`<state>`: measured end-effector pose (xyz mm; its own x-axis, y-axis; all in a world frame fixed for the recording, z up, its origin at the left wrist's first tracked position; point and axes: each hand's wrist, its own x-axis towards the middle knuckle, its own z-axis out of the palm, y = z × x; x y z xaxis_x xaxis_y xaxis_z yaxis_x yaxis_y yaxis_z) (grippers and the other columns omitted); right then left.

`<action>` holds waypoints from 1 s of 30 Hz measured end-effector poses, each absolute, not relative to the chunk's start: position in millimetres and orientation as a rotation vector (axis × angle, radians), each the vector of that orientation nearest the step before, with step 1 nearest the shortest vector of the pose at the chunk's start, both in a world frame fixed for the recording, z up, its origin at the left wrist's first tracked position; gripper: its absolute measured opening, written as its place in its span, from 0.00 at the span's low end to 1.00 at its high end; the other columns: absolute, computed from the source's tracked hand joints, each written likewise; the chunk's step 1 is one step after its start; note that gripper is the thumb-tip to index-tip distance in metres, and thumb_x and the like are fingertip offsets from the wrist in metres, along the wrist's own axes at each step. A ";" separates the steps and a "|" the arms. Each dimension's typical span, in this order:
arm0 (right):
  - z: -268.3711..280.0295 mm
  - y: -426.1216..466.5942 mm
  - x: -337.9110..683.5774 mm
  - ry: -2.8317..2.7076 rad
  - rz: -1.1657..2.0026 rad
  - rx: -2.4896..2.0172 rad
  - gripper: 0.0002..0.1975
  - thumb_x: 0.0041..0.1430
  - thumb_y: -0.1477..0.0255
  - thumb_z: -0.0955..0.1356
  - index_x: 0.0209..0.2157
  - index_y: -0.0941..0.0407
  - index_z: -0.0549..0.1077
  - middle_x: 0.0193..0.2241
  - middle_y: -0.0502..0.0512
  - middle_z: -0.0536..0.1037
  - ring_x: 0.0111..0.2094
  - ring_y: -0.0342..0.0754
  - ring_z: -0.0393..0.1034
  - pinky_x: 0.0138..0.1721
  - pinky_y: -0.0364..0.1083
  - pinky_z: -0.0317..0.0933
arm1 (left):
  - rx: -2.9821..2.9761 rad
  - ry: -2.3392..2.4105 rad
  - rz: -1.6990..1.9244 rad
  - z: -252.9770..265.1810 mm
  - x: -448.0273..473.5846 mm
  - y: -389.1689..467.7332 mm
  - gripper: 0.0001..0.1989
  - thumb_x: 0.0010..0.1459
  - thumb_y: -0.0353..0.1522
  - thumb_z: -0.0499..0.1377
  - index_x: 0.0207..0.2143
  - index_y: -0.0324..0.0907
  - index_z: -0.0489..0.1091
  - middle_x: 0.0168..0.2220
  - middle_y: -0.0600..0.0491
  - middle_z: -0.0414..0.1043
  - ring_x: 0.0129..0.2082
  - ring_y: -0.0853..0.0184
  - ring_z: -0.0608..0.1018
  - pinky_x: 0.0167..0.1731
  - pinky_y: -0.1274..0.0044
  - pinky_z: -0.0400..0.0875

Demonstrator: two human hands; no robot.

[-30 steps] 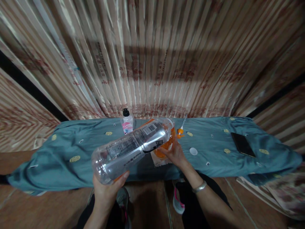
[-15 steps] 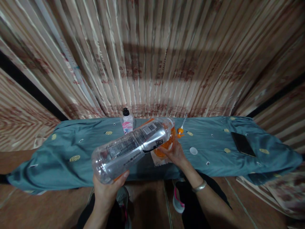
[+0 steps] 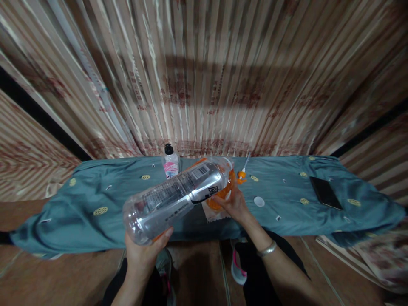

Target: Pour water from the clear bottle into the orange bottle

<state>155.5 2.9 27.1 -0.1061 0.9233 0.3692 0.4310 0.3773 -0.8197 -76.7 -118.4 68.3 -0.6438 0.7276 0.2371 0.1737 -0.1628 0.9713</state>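
Observation:
My left hand (image 3: 145, 250) is closed under the base of a large clear plastic bottle (image 3: 172, 204) with a silver label. The bottle is tilted, its neck up and to the right, over an orange bottle (image 3: 231, 182). My right hand (image 3: 234, 203) is wrapped around this orange bottle, partly hidden behind the clear one. Whether the two mouths touch I cannot tell. An orange pump top (image 3: 241, 174) with a pale tube lies just beyond my right hand. A white round cap (image 3: 259, 201) rests to the right of it.
A teal patterned cloth (image 3: 283, 221) covers the narrow table. Behind the clear bottle stands a small bottle with a black pump (image 3: 168, 149). A dark flat phone-like slab (image 3: 325, 193) lies at the right. The striped curtain (image 3: 204, 85) hangs right behind the table.

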 end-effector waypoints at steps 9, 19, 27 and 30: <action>27.7 2.2 154.8 -1.701 0.676 -1.233 0.52 0.48 0.64 0.75 0.68 0.54 0.46 0.59 0.63 0.71 0.57 0.61 0.70 0.58 0.62 0.64 | 0.921 1.637 1.870 70.7 -75.0 -117.7 0.34 0.27 0.39 0.74 0.41 0.45 0.68 0.40 0.47 0.71 0.40 0.51 0.74 0.52 0.46 0.63; 26.4 2.9 155.9 -1.713 0.652 -1.242 0.52 0.48 0.62 0.75 0.68 0.57 0.46 0.58 0.66 0.72 0.56 0.62 0.71 0.57 0.62 0.65 | 0.942 1.627 1.881 64.5 -76.6 -117.4 0.36 0.28 0.39 0.74 0.43 0.48 0.68 0.42 0.49 0.72 0.42 0.51 0.75 0.51 0.54 0.68; 26.8 2.8 154.9 -1.699 0.646 -1.237 0.54 0.47 0.62 0.75 0.68 0.58 0.46 0.59 0.67 0.70 0.57 0.63 0.70 0.57 0.63 0.64 | 0.994 1.690 1.868 68.9 -76.8 -118.0 0.36 0.28 0.42 0.74 0.42 0.45 0.68 0.40 0.47 0.71 0.42 0.50 0.75 0.52 0.49 0.66; 27.9 2.5 154.9 -1.692 0.671 -1.258 0.54 0.47 0.62 0.76 0.68 0.59 0.45 0.59 0.68 0.70 0.57 0.62 0.70 0.57 0.62 0.64 | 1.014 1.664 1.880 71.8 -75.0 -118.7 0.36 0.30 0.42 0.73 0.45 0.47 0.68 0.42 0.47 0.71 0.42 0.51 0.75 0.50 0.50 0.68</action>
<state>154.9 2.5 27.9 -0.0816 0.9382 0.3364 0.4520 0.3356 -0.8264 -75.0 -118.7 71.8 -0.6400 0.7309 0.2372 0.1468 -0.1867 0.9714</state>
